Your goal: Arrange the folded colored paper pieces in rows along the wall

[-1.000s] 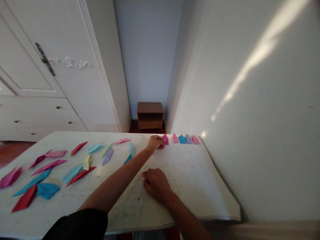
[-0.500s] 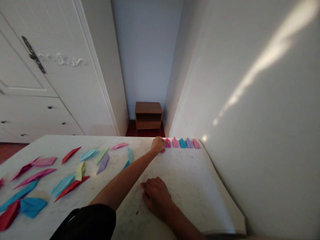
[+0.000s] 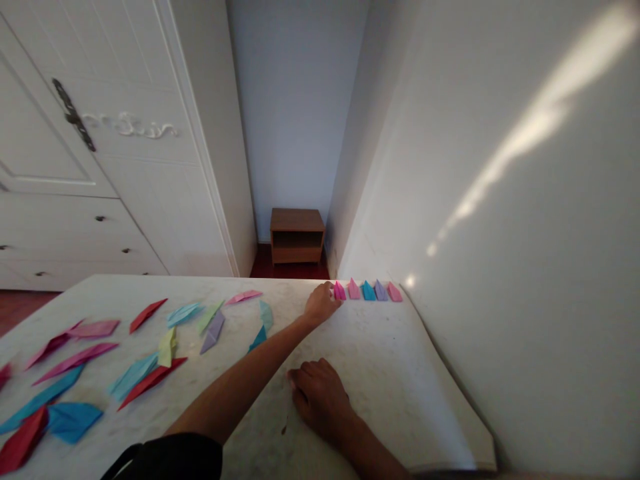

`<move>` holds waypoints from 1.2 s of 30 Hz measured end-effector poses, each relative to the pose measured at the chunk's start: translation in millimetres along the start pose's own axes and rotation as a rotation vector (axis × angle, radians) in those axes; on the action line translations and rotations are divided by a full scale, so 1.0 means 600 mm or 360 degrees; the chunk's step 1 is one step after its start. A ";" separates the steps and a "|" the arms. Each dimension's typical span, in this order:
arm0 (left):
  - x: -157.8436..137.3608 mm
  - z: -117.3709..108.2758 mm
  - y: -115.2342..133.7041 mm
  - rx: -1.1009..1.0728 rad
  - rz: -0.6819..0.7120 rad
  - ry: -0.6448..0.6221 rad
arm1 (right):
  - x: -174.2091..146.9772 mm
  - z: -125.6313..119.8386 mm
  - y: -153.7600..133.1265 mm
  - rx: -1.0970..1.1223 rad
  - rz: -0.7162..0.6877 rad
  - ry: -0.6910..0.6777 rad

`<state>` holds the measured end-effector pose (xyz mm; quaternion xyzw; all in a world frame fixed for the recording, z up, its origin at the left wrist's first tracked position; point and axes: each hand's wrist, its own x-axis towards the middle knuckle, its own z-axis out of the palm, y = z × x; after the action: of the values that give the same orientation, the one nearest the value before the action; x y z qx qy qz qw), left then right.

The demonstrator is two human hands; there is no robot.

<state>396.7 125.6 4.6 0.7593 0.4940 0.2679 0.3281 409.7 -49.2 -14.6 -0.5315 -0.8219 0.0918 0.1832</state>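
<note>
Left hand: The left hand (image 3: 321, 303) is stretched toward the far edge of the worktop (image 3: 380, 360), where the near side of a hot-pink folded paper (image 3: 340, 291) is met by the fingers.
Left fingers: Thumb and forefinger are parted around that side; whether the paper is clamped or merely touched cannot be told.
Row at the edge: The hot-pink folded paper is stood at the left end of a line, followed rightward by a pink folded paper (image 3: 353, 289), a blue folded paper (image 3: 369, 291), a lavender folded paper (image 3: 381, 291) and a paler pink folded paper (image 3: 395, 293), set near the wall (image 3: 480, 320).
Right hand: The right hand (image 3: 321, 399) is rested back upward on the worktop, well apart from the row.
Right fingers: They are curled inward, their undersides hidden; whether they are pressed together cannot be told.
Loose papers: Many flattened pieces are spread left of the forearms, among them a purple paper (image 3: 213, 332) and a yellow paper (image 3: 167, 347), whose lower end is met by a light-blue paper (image 3: 134, 377) and a red paper (image 3: 153, 385).
Sleeve: The left arm is covered at its lower end by a black sleeve (image 3: 175, 457).
Background: A brown cabinet (image 3: 297, 223) is seen beyond the worktop, flanked by a white wardrobe (image 3: 160, 193).
</note>
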 end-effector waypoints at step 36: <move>-0.448 -0.244 -0.180 -0.0312 -0.0003 0.0486 | -0.004 -0.004 0.003 0.0241 0.0085 0.0254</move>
<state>128.9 -56.9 -6.2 0.6738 0.5101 0.4266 0.3221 413.2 -50.6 -13.5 -0.5435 -0.7809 0.1158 0.2852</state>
